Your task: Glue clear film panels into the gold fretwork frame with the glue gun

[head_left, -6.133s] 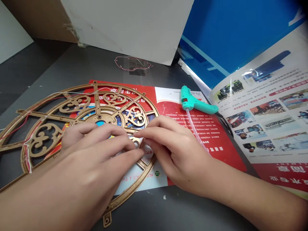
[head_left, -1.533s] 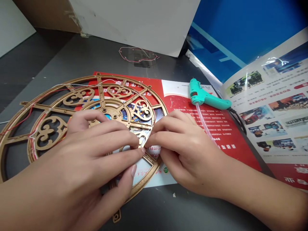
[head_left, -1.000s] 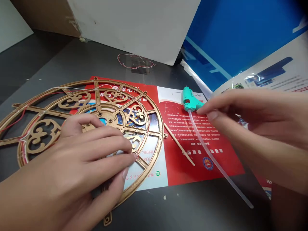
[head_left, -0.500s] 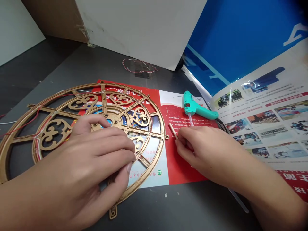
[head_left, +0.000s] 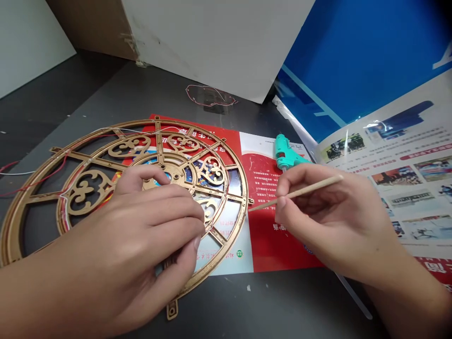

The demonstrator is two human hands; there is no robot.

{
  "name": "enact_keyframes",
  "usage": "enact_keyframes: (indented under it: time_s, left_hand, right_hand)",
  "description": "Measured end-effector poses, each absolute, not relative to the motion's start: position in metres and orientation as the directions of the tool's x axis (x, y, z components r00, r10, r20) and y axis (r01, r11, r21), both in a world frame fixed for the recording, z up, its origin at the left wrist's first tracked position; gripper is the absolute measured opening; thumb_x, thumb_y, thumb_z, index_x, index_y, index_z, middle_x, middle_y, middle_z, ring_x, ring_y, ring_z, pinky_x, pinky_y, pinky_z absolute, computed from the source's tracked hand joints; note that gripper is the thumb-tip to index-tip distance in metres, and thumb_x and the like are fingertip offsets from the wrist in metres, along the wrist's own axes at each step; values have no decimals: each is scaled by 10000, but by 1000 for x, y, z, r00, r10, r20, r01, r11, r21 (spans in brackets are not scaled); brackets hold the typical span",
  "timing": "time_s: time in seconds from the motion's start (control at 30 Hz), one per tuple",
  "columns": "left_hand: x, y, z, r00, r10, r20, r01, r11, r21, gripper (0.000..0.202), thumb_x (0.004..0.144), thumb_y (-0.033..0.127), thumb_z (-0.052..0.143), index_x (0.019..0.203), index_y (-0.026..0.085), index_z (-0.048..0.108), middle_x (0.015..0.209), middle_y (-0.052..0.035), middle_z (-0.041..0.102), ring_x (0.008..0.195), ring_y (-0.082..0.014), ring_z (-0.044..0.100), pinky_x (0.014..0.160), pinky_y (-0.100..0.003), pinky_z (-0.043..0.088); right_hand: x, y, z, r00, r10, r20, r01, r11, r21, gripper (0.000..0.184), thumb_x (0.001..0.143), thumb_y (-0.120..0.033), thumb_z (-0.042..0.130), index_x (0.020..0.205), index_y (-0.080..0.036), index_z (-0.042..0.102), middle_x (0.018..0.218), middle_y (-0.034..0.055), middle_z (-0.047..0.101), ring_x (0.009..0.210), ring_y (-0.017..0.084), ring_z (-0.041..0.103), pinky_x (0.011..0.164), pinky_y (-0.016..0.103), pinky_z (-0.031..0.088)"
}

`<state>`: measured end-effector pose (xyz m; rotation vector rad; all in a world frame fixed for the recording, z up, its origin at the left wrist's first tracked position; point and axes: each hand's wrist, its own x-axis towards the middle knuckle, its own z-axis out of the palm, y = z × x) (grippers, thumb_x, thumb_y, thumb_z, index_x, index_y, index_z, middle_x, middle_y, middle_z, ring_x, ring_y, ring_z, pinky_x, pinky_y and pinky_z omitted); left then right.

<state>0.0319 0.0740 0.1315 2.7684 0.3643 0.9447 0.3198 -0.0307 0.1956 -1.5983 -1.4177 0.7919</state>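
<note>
My left hand lies over a round, gold-coloured openwork frame. Its fingers are curled, with the thumb against the index finger; whatever lies under the fingertips is hidden. Thin red wire and white wire run along the frame's rings and trail off to the left. In a pinch of thumb and fingers, my right hand holds a slim wooden stick. The stick's tapered tip points left, close to the frame's right rim. Behind that hand lies a teal glue gun, its handle partly covered.
Under the frame is a red and pale-blue printed sheet on the dark table. A clear glue stick rests at lower right. Farther back are a loop of thin wire, a white panel and a blue printed board.
My right hand has turned over, so the stick now lies across the fingers with its tip toward the frame. My left hand keeps its place on the frame; the view has shifted slightly.
</note>
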Motion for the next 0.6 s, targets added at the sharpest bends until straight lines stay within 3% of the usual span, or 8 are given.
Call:
enact_keyframes:
  time_s: [0.1, 0.23, 0.37, 0.6]
  left_hand:
    - [32, 73, 131, 749, 322, 579, 183, -940, 287, 234, 1274, 202, 574, 1224, 351, 748, 1137, 95, 921, 997, -155, 852, 1162, -539, 458]
    - [31, 73, 133, 756, 313, 575, 173, -943, 285, 228, 1252, 187, 596, 1224, 349, 754, 1132, 96, 930, 988, -159, 855, 1103, -545, 478]
    - [30, 74, 134, 759, 309, 573, 164, -943, 290, 203, 1235, 206, 617, 1228, 356, 754, 1105, 86, 934, 956, -174, 851, 1091, -569, 495]
    - [28, 74, 133, 787, 287, 546, 173, -952, 251, 250, 1194, 183, 597, 1195, 345, 788, 1111, 67, 919, 959, -195, 834, 1091, -595, 457]
  right_hand:
    - [314, -34, 194, 89, 992, 93, 425, 47, -904, 171, 1079, -191, 882, 947, -270, 808, 774, -13, 775, 615, 152, 675, 534, 242, 546]
    - [309, -41, 182, -56, 981, 185, 404, 192, -894, 227, 1287, -300, 790, 1070, -263, 846, 958, 24, 844, 795, 183, 828, 678, 257, 681]
    - [305, -46, 173, -130, 953, 272, 448, 301, -842, 197, 1344, -240, 700, 1183, -274, 809, 977, -2, 843, 830, 181, 850, 719, 249, 702]
    - [299, -41, 178, -228, 932, 283, 489, 361, -794, 222, 1334, -204, 672, 1128, -247, 742, 1020, 13, 835, 845, 156, 815, 763, 229, 694]
